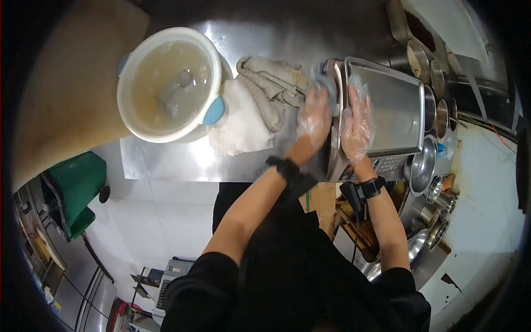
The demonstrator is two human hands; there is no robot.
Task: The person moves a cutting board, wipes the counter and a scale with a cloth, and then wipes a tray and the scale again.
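Both of my hands wear clear plastic gloves. My left hand [314,117] is over the steel table between the grey cloth and the scale; its fingers are smeared by motion, with loose clear plastic around the fingertips. My right hand [358,123] is at the left edge of the scale's steel tray [390,105], fingers stretched out, nothing visible in it. Below the tray shows the scale's keypad [390,163]. Left of my left hand, a crumpled grey cloth [268,83] lies beside a white cloth [238,119].
A white tub [126,105] with blue handles holds cloudy liquid, at the left of the steel table [146,160]. Metal bowls [423,166] and pots line the right side. A green bin [80,180] stands on the floor at the lower left.
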